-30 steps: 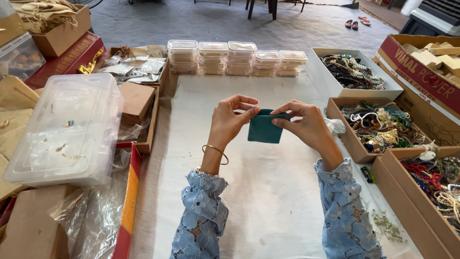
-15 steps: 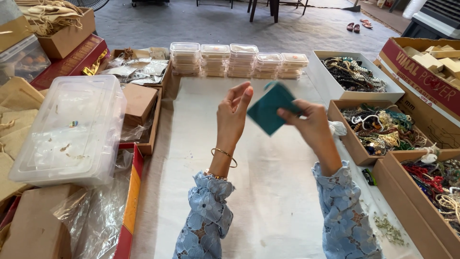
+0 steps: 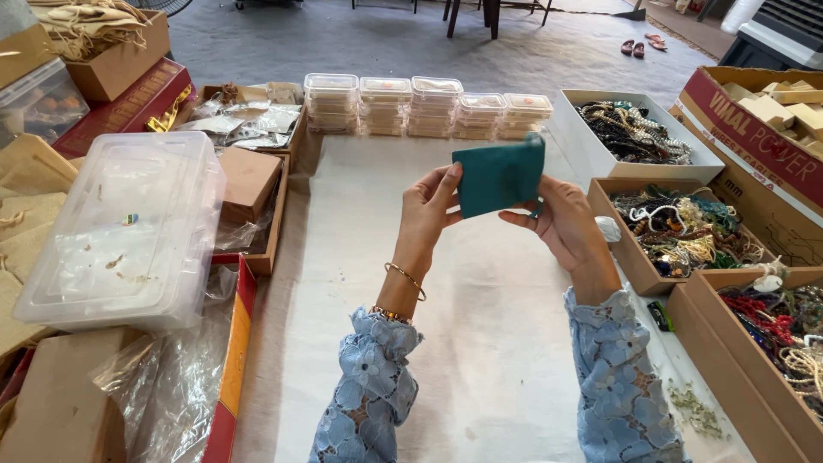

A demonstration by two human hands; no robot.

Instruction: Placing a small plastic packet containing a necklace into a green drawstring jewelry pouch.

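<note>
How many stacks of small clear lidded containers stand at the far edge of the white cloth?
5: a row of stacks, left to right, beyond the teal pouch.

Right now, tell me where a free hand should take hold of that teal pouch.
Probably the bare top right corner of the teal pouch, coming from above. The left hand pinches its left edge and the right hand holds its lower right, so the upper edge is free. It is flat and soft: pinch front and back.
</note>
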